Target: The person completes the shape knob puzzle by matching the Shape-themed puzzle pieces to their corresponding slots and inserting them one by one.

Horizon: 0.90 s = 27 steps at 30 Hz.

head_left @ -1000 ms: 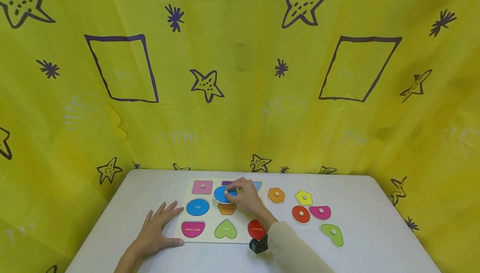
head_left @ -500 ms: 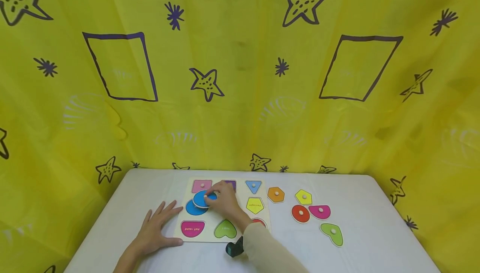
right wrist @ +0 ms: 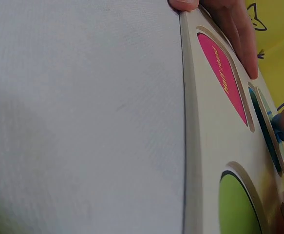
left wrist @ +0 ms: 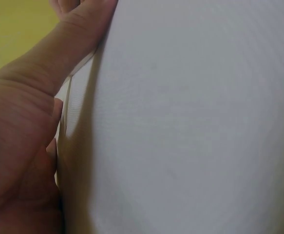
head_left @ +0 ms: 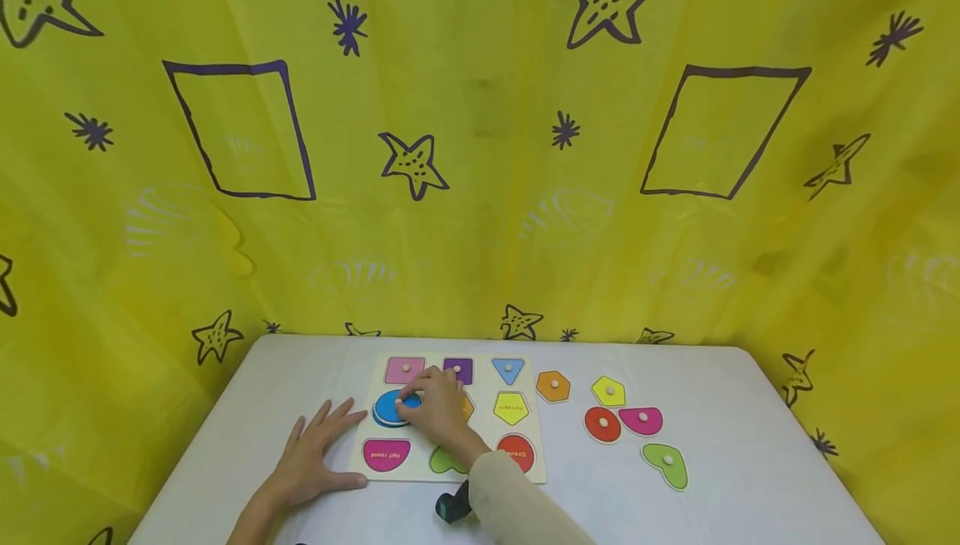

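Note:
A white puzzle board [head_left: 480, 466] with coloured shape recesses lies on the table. My right hand [head_left: 441, 412] pinches the small knob of a blue oval puzzle piece [head_left: 388, 405] over the blue oval recess at the board's left. In the right wrist view the oval piece [right wrist: 273, 129] sits just over its recess, slightly offset. Spread fingers and thumb of my left hand [head_left: 311, 457] rest at the board's left edge. The pink square [head_left: 406, 369], purple square [head_left: 458, 370] and light blue triangle [head_left: 508, 370] pieces sit in the back row.
Right of the board lie an orange hexagon [head_left: 552, 386], a yellow pentagon [head_left: 608, 391], a red circle [head_left: 602, 424], a magenta half round [head_left: 641, 422] and a green heart [head_left: 665, 466]. A yellow patterned curtain [head_left: 480, 237] hangs behind the white table [head_left: 750, 445].
My right hand has carried the blue oval piece left and down from the board's upper middle onto the blue oval recess. The left hand has stayed at the board's edge.

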{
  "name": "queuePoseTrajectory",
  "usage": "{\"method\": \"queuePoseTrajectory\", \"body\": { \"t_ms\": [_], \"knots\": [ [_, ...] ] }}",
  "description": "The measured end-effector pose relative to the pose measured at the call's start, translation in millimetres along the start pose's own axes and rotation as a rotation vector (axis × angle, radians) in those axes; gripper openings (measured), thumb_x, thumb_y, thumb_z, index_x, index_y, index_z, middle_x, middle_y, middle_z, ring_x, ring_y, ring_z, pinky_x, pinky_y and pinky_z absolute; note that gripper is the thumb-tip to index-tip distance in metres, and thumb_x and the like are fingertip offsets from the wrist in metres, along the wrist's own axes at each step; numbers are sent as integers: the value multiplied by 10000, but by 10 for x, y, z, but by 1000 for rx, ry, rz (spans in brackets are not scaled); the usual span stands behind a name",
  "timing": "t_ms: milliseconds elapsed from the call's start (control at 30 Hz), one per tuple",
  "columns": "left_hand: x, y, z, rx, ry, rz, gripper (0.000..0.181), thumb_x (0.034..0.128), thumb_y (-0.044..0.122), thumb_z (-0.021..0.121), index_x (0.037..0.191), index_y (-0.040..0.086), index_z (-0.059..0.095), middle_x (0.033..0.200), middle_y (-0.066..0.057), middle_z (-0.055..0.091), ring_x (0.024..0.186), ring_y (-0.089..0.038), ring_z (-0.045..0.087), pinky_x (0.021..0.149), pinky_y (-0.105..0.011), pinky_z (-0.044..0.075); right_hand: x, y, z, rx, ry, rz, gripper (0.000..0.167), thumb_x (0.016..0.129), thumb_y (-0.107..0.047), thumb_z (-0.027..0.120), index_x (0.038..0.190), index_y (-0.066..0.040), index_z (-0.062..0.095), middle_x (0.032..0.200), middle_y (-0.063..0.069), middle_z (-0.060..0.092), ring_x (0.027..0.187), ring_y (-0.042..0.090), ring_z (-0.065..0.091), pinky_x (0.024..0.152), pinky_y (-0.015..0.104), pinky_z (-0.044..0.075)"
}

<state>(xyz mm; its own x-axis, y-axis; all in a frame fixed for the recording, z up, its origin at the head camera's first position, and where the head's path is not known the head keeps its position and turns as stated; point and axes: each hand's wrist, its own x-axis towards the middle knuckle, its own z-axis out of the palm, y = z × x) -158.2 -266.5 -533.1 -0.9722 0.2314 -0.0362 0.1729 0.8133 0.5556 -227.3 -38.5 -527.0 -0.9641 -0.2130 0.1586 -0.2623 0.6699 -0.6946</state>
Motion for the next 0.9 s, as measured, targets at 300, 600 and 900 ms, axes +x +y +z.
{"method": "queuePoseTrajectory", "body": {
  "t_ms": [300, 600, 900],
  "knots": [
    [-5, -5, -13, 0, 19, 27, 974, 672, 586, 888, 1496, 197, 545, 1621, -162, 386, 1511, -514, 154, 1134, -792, -20, -10, -5, 40, -61, -5, -20, 75, 858, -325, 837, 865, -251, 826, 1157, 8, 638, 1144, 217, 463, 935, 452, 400],
    [-5, 2, -15, -1, 14, 22, 982, 673, 592, 885, 1504, 205, 536, 1626, -159, 379, 1512, -512, 149, 1135, -790, -26, -18, -21, 20, -95, -10, -39, 85, 853, -328, 839, 867, -246, 821, 1140, 4, 637, 1105, 203, 464, 898, 425, 394],
    [-8, 0, -17, -14, 22, 30, 974, 671, 579, 892, 1497, 197, 546, 1617, -167, 391, 1506, -521, 160, 1128, -798, -21, -14, -17, 31, -121, -14, -51, 76, 861, -329, 829, 871, -255, 818, 1149, -2, 642, 1087, 197, 463, 887, 410, 385]
  ]
}}
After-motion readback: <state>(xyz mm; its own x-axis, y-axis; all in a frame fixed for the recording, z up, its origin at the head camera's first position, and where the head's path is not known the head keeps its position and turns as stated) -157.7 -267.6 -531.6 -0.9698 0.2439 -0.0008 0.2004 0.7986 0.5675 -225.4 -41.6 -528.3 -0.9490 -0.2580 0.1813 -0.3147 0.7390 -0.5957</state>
